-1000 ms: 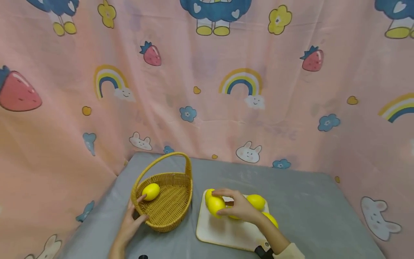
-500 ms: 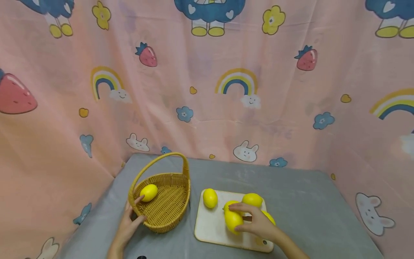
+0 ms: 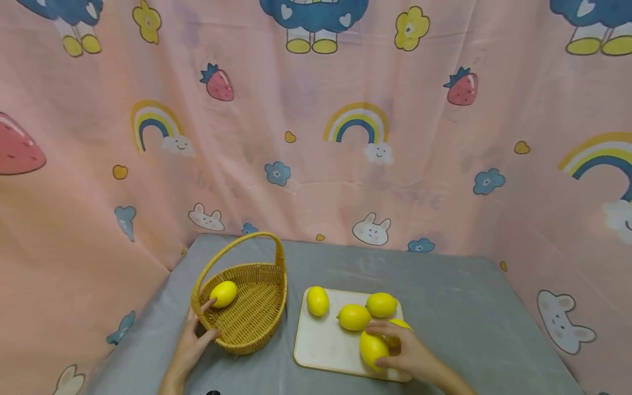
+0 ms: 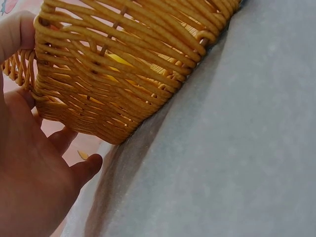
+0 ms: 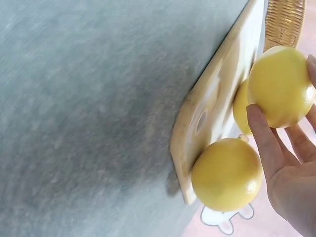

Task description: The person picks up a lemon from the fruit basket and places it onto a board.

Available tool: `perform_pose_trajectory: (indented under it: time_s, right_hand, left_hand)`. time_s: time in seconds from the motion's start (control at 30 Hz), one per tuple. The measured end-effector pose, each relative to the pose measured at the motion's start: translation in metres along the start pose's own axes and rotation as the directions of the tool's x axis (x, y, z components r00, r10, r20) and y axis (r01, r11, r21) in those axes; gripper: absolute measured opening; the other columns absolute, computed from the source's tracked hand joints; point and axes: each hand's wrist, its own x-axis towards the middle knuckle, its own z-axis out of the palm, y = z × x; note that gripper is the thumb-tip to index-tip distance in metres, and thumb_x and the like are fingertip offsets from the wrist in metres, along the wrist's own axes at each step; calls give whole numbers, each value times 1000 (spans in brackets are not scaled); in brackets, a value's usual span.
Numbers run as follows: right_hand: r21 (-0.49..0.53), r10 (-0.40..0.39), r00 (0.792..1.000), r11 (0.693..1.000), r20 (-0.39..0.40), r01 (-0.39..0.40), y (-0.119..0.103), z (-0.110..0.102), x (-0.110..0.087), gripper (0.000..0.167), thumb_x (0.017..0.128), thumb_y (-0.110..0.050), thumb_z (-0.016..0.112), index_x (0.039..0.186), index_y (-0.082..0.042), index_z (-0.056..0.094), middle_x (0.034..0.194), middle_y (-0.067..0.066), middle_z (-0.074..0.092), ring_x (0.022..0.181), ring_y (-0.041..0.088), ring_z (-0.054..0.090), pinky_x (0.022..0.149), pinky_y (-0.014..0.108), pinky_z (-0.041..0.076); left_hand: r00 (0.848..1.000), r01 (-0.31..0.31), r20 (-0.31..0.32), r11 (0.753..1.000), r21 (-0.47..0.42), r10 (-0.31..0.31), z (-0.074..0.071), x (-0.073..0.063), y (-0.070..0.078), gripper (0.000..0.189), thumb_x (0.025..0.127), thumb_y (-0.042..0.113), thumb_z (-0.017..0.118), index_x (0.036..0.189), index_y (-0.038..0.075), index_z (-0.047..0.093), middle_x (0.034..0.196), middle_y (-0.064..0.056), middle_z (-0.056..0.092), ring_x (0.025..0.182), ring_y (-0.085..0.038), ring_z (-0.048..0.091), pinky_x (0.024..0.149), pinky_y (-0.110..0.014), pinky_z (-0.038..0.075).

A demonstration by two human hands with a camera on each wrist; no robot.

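A yellow wicker basket (image 3: 253,318) with a tall handle stands at the left, with one lemon (image 3: 224,294) lying inside by its left wall. My left hand (image 3: 190,341) holds the basket's near-left rim; two fingertips reach over the edge close to that lemon. In the left wrist view the other fingers (image 4: 85,170) spread beside the woven wall (image 4: 106,69). My right hand (image 3: 408,355) pinches a lemon (image 3: 372,350) between thumb and fingers above the right side of a pale cutting board (image 3: 321,351). Behind the hand another lemon (image 3: 401,323) is partly hidden.
Three more lemons rest on the board: one at the far left (image 3: 317,301), one in the middle (image 3: 354,317), one at the back right (image 3: 382,304). A grey cloth (image 3: 444,291) covers the table. A pink patterned curtain (image 3: 306,208) hangs behind and at both sides.
My right hand has carried the pinched lemon rightward and toward me, from the board's left part to its right part. The left hand keeps its place on the basket. The view shifts slightly.
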Motion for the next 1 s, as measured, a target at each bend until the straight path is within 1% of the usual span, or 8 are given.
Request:
perform_pose_trajectory:
  time_s: [0.17,0.3,0.5,0.57,0.63,0.7,0.77,1.0]
  right_hand:
    - [12,10,999,1000,37,-10,2,2,-2,56,84,-22,79,129,6,62,128,22,62,122,3,50,93,20,44]
    - [14,74,994,997,78,-76,1,4,-1,57,84,-19,79,131,7,60,131,23,60,121,6,51,88,22,49]
    - [-106,161,981,983,103,-151,-1,6,2,58,84,-24,80,133,1,62,135,15,60,124,25,55,95,25,46]
    - [-149,156,983,979,100,-140,-1,5,2,58,83,-25,80,132,0,62,135,15,60,123,30,55,96,28,47]
    - [-194,142,986,973,92,-122,-1,5,2,57,83,-26,81,132,-1,63,135,14,60,122,33,55,96,32,48]
    - [-232,130,988,967,83,-107,-1,3,2,57,82,-27,81,131,-3,64,135,13,60,121,35,56,97,36,48]
    - [-255,116,990,963,76,-93,-2,3,2,56,81,-27,82,130,-4,65,135,13,60,120,35,56,96,38,49]
    - [-301,78,996,952,45,-61,-5,2,3,49,77,-21,85,123,-11,70,133,11,60,115,33,56,91,39,51]
  left_hand:
    - [1000,-5,-9,1000,4,5,-1,-2,-2,65,80,-10,66,142,-3,47,164,-18,7,148,-29,3,98,-8,16]
    - [1000,-2,-7,1000,9,2,-3,-2,-2,65,81,-9,66,142,-2,47,164,-18,6,147,-31,4,97,-6,17]
    - [1000,14,4,1000,11,-14,-3,-2,-1,64,82,-8,67,143,-2,47,165,-18,5,147,-34,3,98,-7,18]
    - [1000,23,7,1000,9,-23,-3,-2,-1,65,82,-7,68,143,-2,47,165,-17,5,147,-33,2,106,-16,16]
    - [999,34,12,999,0,-34,-2,-1,-1,65,82,-7,68,143,-1,47,165,-16,5,147,-33,1,113,-31,13]
    - [999,41,19,999,-13,-41,-2,0,-1,66,82,-7,68,144,0,47,166,-15,4,148,-34,0,115,-49,8]
    - [998,52,24,998,-23,-51,-2,2,0,66,82,-7,67,144,0,46,166,-14,3,148,-35,-1,112,-61,7]
    - [997,77,26,997,-30,-77,-2,3,3,66,83,-8,66,145,0,45,166,-14,1,149,-37,-4,112,-60,6]
